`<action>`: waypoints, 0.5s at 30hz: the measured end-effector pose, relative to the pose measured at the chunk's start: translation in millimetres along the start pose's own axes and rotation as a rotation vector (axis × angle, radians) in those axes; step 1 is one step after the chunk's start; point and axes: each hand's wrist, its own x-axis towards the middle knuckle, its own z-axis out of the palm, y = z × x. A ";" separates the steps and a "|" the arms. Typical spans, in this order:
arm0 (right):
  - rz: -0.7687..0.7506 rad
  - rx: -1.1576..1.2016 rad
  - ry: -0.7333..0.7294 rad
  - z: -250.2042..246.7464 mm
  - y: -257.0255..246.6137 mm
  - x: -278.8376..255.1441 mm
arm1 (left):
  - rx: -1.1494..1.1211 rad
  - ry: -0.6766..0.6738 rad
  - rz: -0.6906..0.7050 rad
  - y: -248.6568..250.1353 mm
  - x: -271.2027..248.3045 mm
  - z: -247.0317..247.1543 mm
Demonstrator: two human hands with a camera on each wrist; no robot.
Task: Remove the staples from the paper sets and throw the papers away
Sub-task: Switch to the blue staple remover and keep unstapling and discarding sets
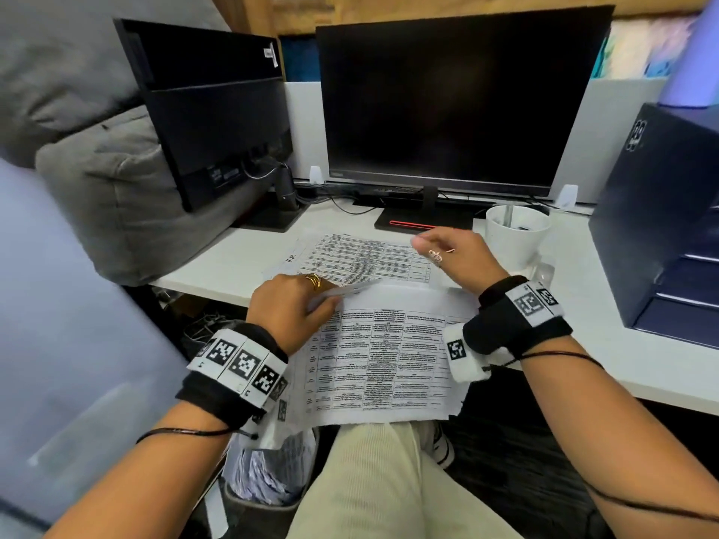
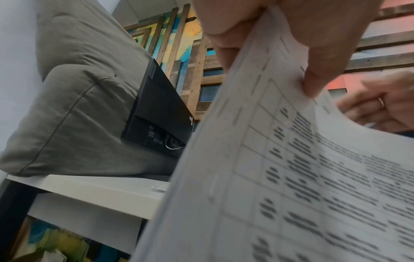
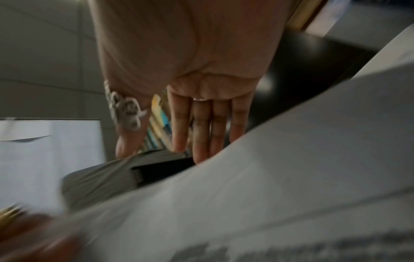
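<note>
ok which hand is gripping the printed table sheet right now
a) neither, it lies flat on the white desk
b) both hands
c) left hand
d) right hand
c: the left hand pinches the white printed table sheet at its folded edge, thumb on the paper in the left wrist view, while the right hand is off the sheet with fingers straight and holding nothing.

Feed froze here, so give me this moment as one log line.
left hand: grips printed sheet | right hand: open above desk papers | bin: holds paper
</note>
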 end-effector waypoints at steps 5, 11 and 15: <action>-0.352 -0.067 -0.129 36.3 -21.5 -19.9 | -0.083 0.235 0.215 4.7 -4.6 -2.4; -0.592 0.196 0.273 52.4 -9.8 -35.2 | 0.014 0.417 0.504 2.7 -5.8 9.0; -0.634 0.231 0.328 57.4 -9.4 -38.3 | 0.042 0.510 0.532 1.2 -8.8 13.3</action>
